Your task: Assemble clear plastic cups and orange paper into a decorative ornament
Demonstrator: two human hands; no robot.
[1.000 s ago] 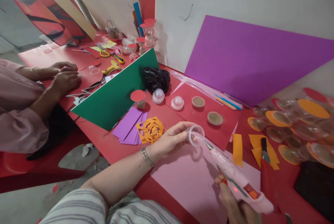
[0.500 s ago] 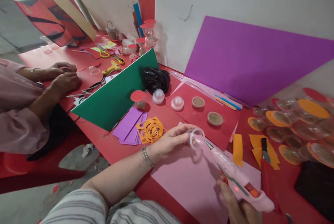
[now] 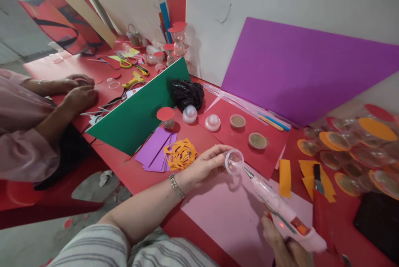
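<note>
One small clear plastic cup (image 3: 234, 162) is held above a single pink sheet (image 3: 224, 217), its round rim turned toward the metal nozzle of one pink glue gun (image 3: 276, 204). The left hand (image 3: 212, 162) has its fingers clamped on the cup's side; the right hand (image 3: 280, 240) has its fingers wrapped round the gun's handle. Whether nozzle and rim touch, I cannot tell.

Beyond the cup, on the red surface (image 3: 120, 165), are two shallow brown-filled cups (image 3: 257, 140) and two whitish domed pieces (image 3: 212, 122). Near the domes stands one piece with a red disc on top (image 3: 165, 113), beside one black plastic bag (image 3: 188, 94) and one upright green board (image 3: 140, 111).

Left of the sheet lie several purple cards (image 3: 154, 148) and a heap of orange cut-outs (image 3: 181, 155), too tangled to count. To its right are one separate orange strip (image 3: 284, 177) and one knife (image 3: 318, 180) over orange paper.

One large purple board (image 3: 299, 67) leans on the wall. Farther left, another person's two hands (image 3: 79, 94) rest together on the surface.
</note>
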